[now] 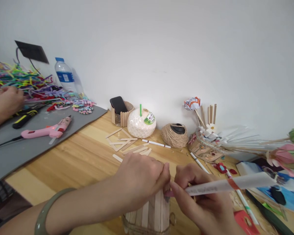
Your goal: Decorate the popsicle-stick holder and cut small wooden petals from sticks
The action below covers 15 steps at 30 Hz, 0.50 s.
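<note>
My left hand (144,179), with a bangle on its wrist, is closed over the top of a craft-stick holder (149,213) at the bottom centre. Pale upright sticks form the holder's side, and twine circles its lower part. My right hand (205,199) grips a white marker pen (213,187) with an orange-red band. The pen's tip points left and is close to the holder's upper right edge, by my left fingertips. Whether the tip touches the wood is hard to make out. Beyond my hands lie loose craft sticks (122,143).
A pink glue gun (47,131) lies on a grey mat (80,130), beside another person's hand (8,101) and a water bottle (65,76). Along the wall stand a phone (118,105) in a stick box, a coconut (140,125) and a twine ball (173,137). Paper flowers (281,158) extend at right.
</note>
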Motion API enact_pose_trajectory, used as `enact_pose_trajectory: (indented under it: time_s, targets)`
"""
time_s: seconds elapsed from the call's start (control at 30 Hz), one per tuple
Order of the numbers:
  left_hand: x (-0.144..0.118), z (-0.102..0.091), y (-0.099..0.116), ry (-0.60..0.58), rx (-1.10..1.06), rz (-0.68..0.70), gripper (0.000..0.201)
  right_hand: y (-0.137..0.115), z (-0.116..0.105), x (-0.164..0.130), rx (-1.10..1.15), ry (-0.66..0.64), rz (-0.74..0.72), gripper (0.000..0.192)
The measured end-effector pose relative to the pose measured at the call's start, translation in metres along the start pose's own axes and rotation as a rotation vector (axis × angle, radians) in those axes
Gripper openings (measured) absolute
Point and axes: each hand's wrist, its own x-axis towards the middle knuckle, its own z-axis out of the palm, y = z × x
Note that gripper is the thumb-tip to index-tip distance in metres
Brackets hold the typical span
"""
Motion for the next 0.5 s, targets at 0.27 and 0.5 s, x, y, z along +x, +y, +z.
enact_pose_trajectory:
  time_s: [0.27, 0.5]
  targets:
    - [-0.0016, 0.0058, -0.0025, 0.112, -0.01, 0.052, 0.054, 0.0008, -0.0007, 0.0008, 0.118, 0.02, 0.028, 0.022]
    - [-0.0043, 0.0067, -0.005, 0.101, -0.045, 0.048, 0.053, 0.0061, -0.0019, -0.0037, 0.186, -0.004, 0.123, 0.022]
